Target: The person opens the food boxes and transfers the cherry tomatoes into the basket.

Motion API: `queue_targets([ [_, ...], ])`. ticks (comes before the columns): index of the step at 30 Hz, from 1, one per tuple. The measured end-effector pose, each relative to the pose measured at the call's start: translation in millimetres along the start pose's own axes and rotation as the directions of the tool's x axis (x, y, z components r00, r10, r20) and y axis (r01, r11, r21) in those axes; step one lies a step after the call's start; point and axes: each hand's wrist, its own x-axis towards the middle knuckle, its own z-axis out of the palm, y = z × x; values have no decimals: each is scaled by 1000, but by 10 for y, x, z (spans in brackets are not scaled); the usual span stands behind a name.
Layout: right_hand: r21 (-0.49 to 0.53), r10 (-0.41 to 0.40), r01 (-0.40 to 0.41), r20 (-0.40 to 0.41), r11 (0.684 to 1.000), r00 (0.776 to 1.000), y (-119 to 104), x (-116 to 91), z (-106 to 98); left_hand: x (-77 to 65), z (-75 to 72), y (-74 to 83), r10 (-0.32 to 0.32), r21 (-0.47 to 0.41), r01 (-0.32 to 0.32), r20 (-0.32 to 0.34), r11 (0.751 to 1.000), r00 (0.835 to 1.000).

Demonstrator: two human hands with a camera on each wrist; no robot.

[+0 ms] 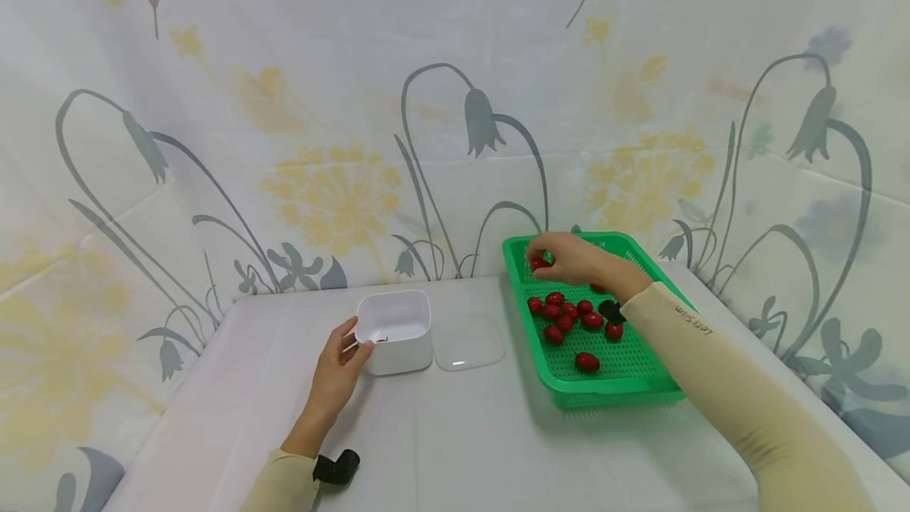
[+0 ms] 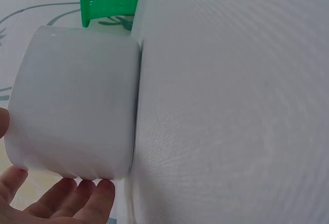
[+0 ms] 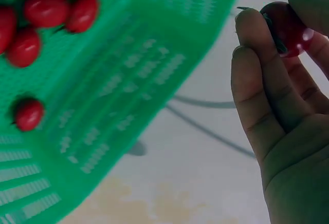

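Observation:
My right hand (image 1: 566,257) is raised over the far left part of a green plastic basket (image 1: 529,362). It pinches a red cherry tomato (image 3: 289,29) with a green stem between thumb and fingertips. Several more cherry tomatoes (image 1: 587,362) lie in the basket, some hidden under the right forearm. At the left, my left hand (image 1: 340,366) holds a white square container (image 1: 401,358) by its near left corner, thumb at the front and fingertips against the side (image 2: 72,106). A bit of red shows inside the container near the thumb; the rest of that spot is hidden.
A clear flat lid (image 1: 469,342) lies on the white tabletop (image 1: 455,441) between the container and the basket. Behind the table hangs a flower-printed cloth (image 1: 341,101), close to the back of the basket. Each wrist wears a black strap device (image 1: 337,467).

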Motion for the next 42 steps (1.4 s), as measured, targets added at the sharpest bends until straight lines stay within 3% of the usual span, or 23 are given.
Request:
queue_targets([
  [6,-14,133,-132,110,991,985,305,-133,138,-8,-9,99,-21,-12,21,18,1000,1000],
  [13,-55,204,-197,214,979,955,596,-218,300,-132,-17,362,-20,-9,21,28,1000,999],
  [18,-9,237,-242,246,970,940,683,-244,323,-125,-15,357,-10,1,10,30,1000,999],
  [22,58,241,-264,260,963,935,690,-243,327,-55,-4,176,-14,-9,14,25,1000,1000],
  [25,71,245,-272,261,960,934,676,-244,328,-4,1,20,-7,-10,7,18,1000,1000],
  [30,59,248,-270,247,961,937,660,-233,294,-4,3,-7,-1,4,1,7,1000,1000],
  [36,-18,168,-168,130,986,977,594,-201,174,18,1,-17,-2,7,2,4,1000,1000],
  [42,17,108,-110,68,994,992,374,-130,53,4,2,-15,-8,5,8,-1,1000,1000],
])
